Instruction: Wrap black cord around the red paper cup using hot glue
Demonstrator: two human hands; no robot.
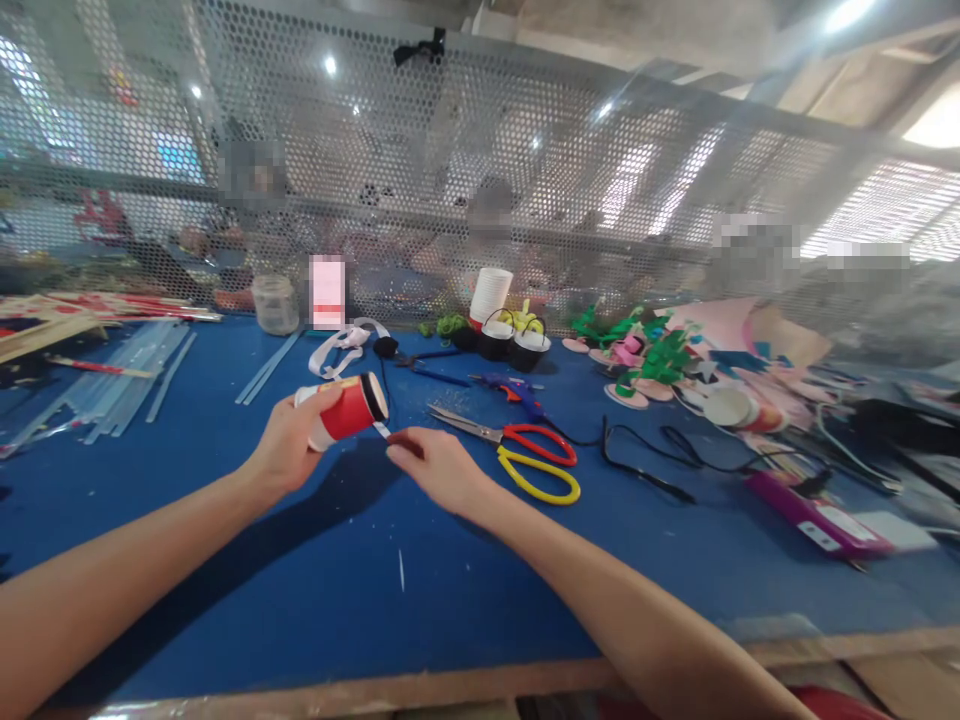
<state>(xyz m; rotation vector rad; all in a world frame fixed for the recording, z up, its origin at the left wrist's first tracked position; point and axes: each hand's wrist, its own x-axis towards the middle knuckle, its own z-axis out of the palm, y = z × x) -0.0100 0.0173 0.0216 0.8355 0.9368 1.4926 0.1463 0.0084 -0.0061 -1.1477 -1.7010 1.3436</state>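
My left hand (289, 440) is wrapped round a red and white paper cup (346, 410), tilted on its side with a black band near the end that faces right. At that end, my right hand (439, 468) pinches a narrow white strip (382, 430) that reaches to the cup. Whether the strip is fixed to the cup I cannot tell. Just right of my right hand lie scissors (501, 436) with one red and one yellow handle. A thin black cord (385, 375) hangs or lies behind the cup, near a black ball-like piece.
Behind the scissors lie a blue glue gun (514, 392) and pliers (431, 368). Stacked paper cups (491, 295), small black buckets (531, 350) and a glass jar (276, 305) stand along the mesh screen. Glue sticks (135, 375) lie left; a purple power strip (817, 515) lies right.
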